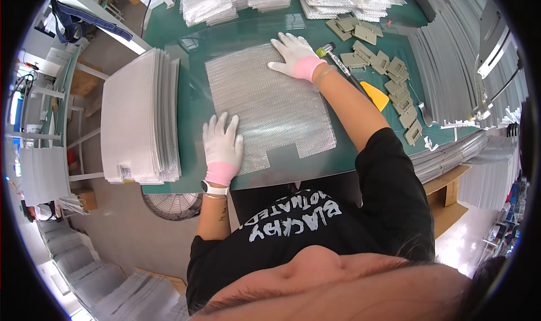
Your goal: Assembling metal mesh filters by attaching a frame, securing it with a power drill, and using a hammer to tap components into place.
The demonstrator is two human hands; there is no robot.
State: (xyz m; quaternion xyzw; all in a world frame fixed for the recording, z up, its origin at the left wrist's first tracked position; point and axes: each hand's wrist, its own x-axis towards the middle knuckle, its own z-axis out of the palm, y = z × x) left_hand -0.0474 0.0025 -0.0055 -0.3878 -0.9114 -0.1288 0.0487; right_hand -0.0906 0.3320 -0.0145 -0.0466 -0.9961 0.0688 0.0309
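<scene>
A silvery, finely textured translucent sheet [265, 101] with a notch cut in its near edge lies flat on the green table top [194, 90]. My left hand [222, 143], in a white glove with a pink cuff, rests on the sheet's near left edge, fingers stretched forward. At the sheet's far right part, my right hand [294, 56] lies flat with its gloved fingers spread. Neither hand grips anything. Just right of my right hand are a pen-like tool with a green end [329, 52] and a yellow scraper [374, 96].
A tall stack of similar notched sheets [141, 118] stands at the left edge. Several grey-green plastic parts [399, 98] lie to the right, near a spoon-like metal tool [424, 112]. Clear-wrapped sheet piles [236, 3] fill the back. More grey sheets [451, 67] stand at the far right.
</scene>
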